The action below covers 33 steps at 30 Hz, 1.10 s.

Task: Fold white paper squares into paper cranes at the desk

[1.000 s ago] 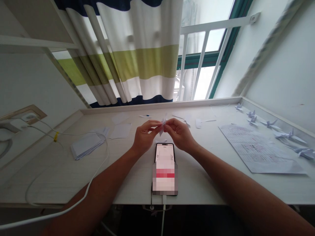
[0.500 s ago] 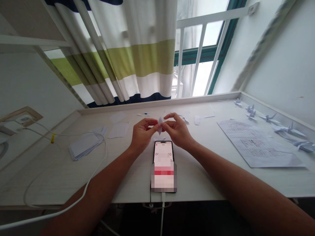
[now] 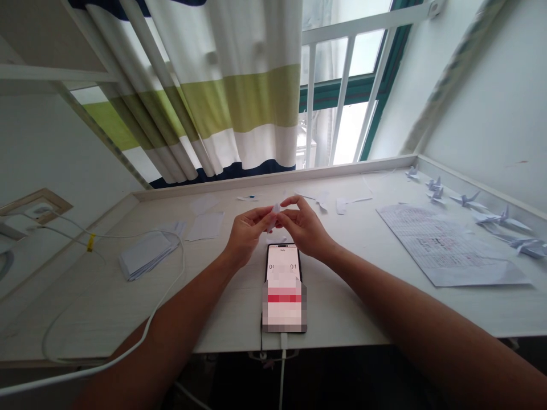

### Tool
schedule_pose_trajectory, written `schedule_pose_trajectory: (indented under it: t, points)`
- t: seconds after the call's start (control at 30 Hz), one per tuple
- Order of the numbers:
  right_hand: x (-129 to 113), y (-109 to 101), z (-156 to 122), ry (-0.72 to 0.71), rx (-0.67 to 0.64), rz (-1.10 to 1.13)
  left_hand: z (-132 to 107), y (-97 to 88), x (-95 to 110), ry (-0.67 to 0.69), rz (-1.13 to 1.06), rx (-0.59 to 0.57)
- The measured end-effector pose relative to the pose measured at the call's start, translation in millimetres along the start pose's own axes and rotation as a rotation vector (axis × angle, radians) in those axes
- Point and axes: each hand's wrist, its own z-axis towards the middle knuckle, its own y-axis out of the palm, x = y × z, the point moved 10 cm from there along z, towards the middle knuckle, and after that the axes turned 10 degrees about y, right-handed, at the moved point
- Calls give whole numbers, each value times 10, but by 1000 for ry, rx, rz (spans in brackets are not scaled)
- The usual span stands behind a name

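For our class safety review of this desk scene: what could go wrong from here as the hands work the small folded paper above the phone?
1. The left hand and right hand pinch the small folded paper at its tips; a hard pull may tear it.
2. The phone lies at the desk edge, so a forearm might nudge it off.
3. The white charging cable loops beside the left forearm and could snag.
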Motion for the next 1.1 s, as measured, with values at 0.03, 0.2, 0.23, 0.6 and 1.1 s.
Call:
schedule_pose_trajectory:
  t: [0.03, 0.2, 0.23, 0.6, 1.1]
  points:
    - [-6, -3, -1, -1, 3, 2, 1, -6, -11, 0, -7, 7]
    - [-13, -51, 7, -8, 50, -12, 13, -32, 137, 162, 73, 34]
    - [-16, -53, 11, -16, 48, -15, 10, -26, 183, 201, 102, 29]
    - [-98, -90, -15, -76, 77, -118, 8, -3, 204, 141, 110, -6]
    - [-153, -52, -50, -146, 77, -234, 30, 18, 239, 107, 119, -63]
